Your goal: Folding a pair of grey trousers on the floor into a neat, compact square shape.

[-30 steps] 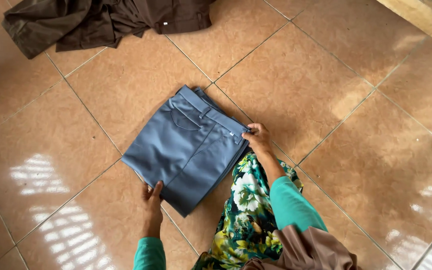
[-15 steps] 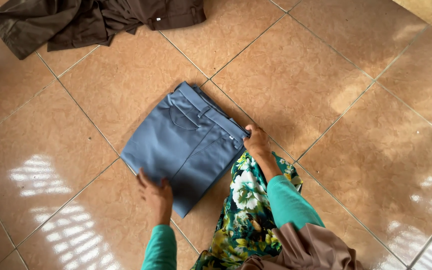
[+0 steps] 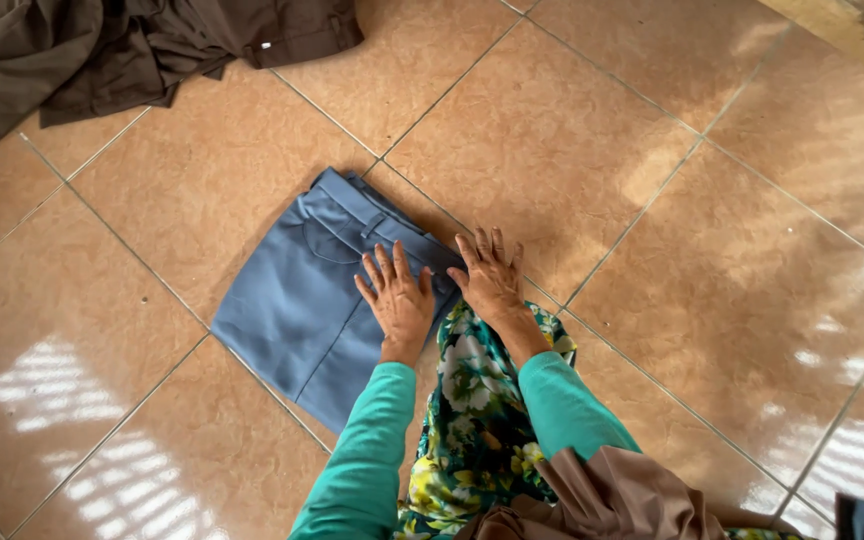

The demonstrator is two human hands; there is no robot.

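Head view shows your left hand [image 3: 399, 300] and right hand [image 3: 493, 277] both spread flat, fingers extended, palms pressing down on the folded blue trousers [image 3: 317, 300]; neither hand is closed around anything. The trousers lie on the tiled floor [image 3: 652, 200], across a grout line, with the waistband edge toward the far side and your hands on the edge nearest your knees. In my judgement the fabric is light, soft and limp: it holds a crease under pressure but will sag and unfold if you lift it by one corner. Take it with both hands under the folded edges, or pinch through all the layers at the waistband. No containers are in view. A dark brown garment [image 3: 142, 50] lies crumpled near the far left corner of the floor, well apart from the trousers.
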